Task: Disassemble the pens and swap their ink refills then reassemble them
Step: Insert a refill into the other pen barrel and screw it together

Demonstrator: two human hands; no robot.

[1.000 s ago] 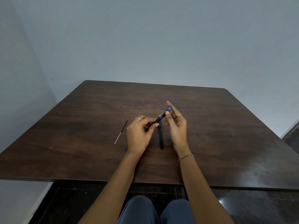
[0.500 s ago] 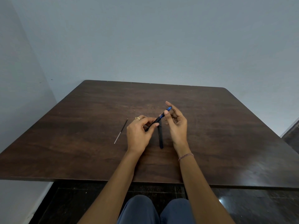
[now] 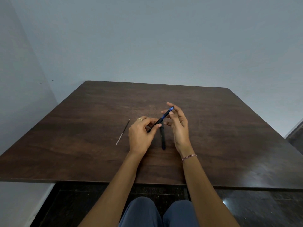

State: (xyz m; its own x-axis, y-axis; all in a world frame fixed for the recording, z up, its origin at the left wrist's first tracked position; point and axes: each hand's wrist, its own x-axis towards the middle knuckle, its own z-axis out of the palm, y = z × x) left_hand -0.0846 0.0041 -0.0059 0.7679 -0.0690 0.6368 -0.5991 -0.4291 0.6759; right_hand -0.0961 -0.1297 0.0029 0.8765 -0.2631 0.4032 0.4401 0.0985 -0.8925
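Brown table (image 3: 229, 128), grey wall behind. Left hand (image 3: 139, 135) grips the pen (image 3: 161, 119) low; right hand (image 3: 179, 128) pinches its blue end. Second pen (image 3: 163, 138) lies between the hands; refill (image 3: 122, 132) lies left of the left fingers.

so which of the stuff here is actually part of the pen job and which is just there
Part of the job:
- blue-tipped pen, held between left hand and right hand
- black pen, lying on the table
- loose refill, lying to the left

Just there:
- table
- ring
- bracelet
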